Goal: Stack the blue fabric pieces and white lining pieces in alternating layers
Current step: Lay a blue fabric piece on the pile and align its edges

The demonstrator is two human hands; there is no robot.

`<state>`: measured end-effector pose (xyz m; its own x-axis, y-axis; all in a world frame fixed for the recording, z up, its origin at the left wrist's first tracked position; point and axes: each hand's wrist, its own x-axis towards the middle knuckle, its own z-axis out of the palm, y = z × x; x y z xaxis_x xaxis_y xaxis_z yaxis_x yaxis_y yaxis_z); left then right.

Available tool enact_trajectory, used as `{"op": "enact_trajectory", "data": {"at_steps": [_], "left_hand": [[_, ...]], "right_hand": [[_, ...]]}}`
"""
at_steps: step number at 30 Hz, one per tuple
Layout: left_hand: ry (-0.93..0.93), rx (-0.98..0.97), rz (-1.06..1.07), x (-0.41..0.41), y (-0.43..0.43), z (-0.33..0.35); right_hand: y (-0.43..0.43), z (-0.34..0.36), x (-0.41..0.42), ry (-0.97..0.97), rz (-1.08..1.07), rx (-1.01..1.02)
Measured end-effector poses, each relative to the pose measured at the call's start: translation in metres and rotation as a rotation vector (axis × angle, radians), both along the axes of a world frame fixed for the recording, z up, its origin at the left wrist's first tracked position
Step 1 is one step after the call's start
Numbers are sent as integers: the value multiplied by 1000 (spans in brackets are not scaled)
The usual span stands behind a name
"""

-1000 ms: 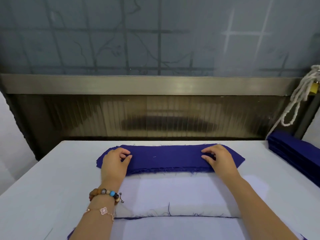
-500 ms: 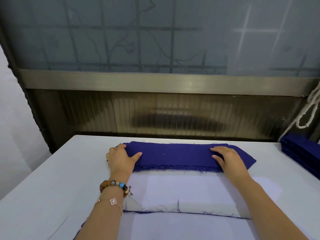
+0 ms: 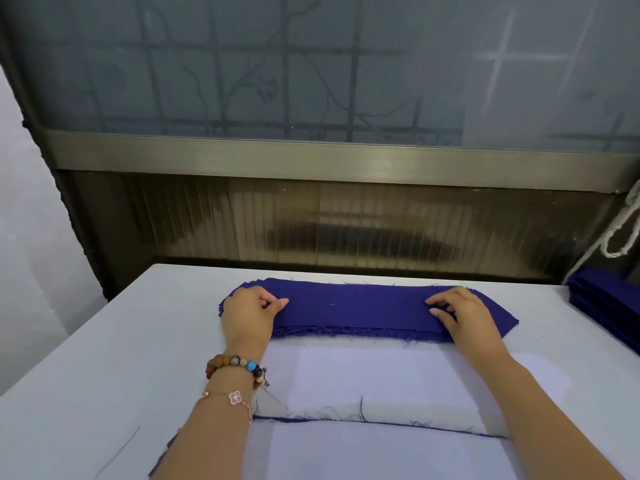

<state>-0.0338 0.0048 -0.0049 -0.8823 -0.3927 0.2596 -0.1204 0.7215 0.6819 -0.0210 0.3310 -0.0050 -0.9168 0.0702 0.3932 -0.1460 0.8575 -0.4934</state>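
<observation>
A stack of blue fabric pieces (image 3: pixel 360 308) with frayed edges lies across the far part of the white table (image 3: pixel 86 375). My left hand (image 3: pixel 247 317) sits on the stack's left end, fingers curled and thumb laid on top, pinching the cloth there. On the stack's right end, my right hand (image 3: pixel 465 315) rests with bent fingertips touching the top piece. Closer to me lies a white lining piece (image 3: pixel 367 375). A thin blue fabric edge (image 3: pixel 381 422) shows beneath it, and another white lining piece (image 3: pixel 381 455) lies below that.
A second pile of blue fabric (image 3: pixel 609 306) sits at the table's right edge. A white rope (image 3: pixel 620 233) hangs above it. A ribbed panel and frosted window stand right behind the table. A beaded bracelet and a chain circle my left wrist.
My left hand's fingers have curled in at the stack's left end, with the thumb now laid on top. The right hand stays on the right end. The camera has shifted slightly left.
</observation>
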Motion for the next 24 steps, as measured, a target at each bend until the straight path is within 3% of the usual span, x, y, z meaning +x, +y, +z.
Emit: {"op": "enact_trajectory", "data": {"at_steps": [7, 18, 24], "left_hand": [[-105, -211, 194, 0, -2, -2], [-151, 72, 235, 1, -15, 3], [-85, 83, 198, 0, -16, -1]], "right_hand": [[2, 0, 2, 4, 26, -19], [3, -3, 2, 15, 43, -16], [4, -4, 2, 25, 51, -15]]}}
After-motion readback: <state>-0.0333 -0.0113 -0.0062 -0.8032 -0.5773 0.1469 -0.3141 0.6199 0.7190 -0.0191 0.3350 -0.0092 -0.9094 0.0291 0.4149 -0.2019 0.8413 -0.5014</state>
